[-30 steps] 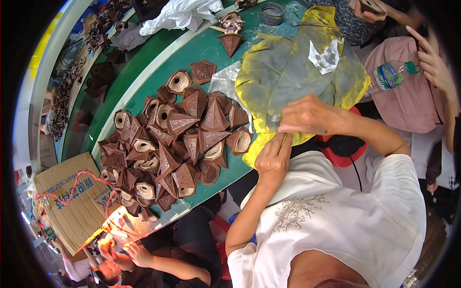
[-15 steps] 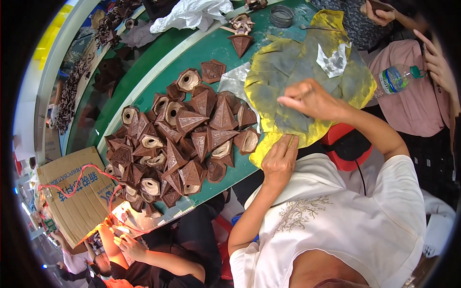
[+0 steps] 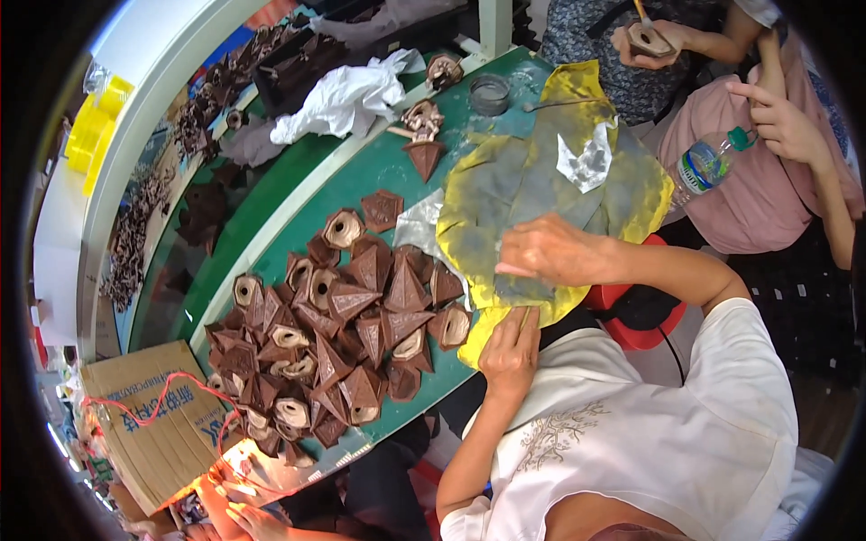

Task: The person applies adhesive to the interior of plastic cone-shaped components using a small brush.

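The grey-smeared yellow cloth (image 3: 541, 203) lies spread on the worktop (image 3: 440, 374), with brown pointed pieces (image 3: 331, 362) heaped left of it. The right hand (image 3: 554, 251), its fingertips close to the left hand (image 3: 511, 353) a second ago, is now farther from it, over the cloth's grey lower part; its fingers are curled, and whether they hold anything cannot be told. The left fingers lie extended on the cloth's lower edge, any grip hidden. Handling of the cloth seems unfinished.
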Tool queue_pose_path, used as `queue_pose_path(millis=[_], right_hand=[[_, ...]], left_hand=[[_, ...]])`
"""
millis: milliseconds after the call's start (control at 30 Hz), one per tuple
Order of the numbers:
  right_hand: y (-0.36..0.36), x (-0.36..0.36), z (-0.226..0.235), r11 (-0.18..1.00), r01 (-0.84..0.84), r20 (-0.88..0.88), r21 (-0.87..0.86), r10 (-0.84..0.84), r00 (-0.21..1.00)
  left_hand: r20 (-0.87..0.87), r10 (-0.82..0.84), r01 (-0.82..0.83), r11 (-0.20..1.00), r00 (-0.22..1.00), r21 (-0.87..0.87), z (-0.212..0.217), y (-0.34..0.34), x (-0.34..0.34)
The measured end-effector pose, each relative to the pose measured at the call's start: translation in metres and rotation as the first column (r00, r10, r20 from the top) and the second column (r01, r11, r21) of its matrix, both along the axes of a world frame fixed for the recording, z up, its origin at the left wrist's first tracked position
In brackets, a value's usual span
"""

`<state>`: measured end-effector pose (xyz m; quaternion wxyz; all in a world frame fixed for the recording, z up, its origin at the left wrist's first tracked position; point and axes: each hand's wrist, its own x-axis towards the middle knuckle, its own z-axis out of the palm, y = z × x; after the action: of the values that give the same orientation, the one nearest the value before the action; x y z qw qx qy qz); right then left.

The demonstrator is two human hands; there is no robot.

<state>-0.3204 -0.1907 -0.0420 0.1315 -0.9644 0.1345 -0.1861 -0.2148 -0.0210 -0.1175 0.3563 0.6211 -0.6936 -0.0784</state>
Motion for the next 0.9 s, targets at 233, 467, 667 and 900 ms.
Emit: queue_pose_path(millis=[233, 467, 667, 900], right_hand=[[0.005, 0.004, -0.008, 0.997, -0.071, -0.030, 0.018, 0.071, 0.997], [0.015, 0.000, 0.005, 0.984, -0.051, -0.027, 0.171, 0.056, 0.998], [0.012, 0.015, -0.007, 0.989, -0.146, -0.044, 0.036, 0.148, 0.988], [-0.002, 0.002, 0.010, 0.998, 0.017, 0.018, 0.061, -0.018, 1.000]], left_hand=[[0.014, 0.024, -0.024, 0.999, 1.000, -0.026, 0.000, 0.011, 0.004], [0.007, -0.027, 0.028, 0.998, 1.000, -0.053, -0.001, 0.006, 0.003], [0.006, 0.006, -0.006, 1.000, 1.000, -0.017, 0.006, 0.012, 0.005], [-0.073, -0.126, 0.122, 0.991, 0.989, -0.051, 0.072, 0.003, 0.044]])
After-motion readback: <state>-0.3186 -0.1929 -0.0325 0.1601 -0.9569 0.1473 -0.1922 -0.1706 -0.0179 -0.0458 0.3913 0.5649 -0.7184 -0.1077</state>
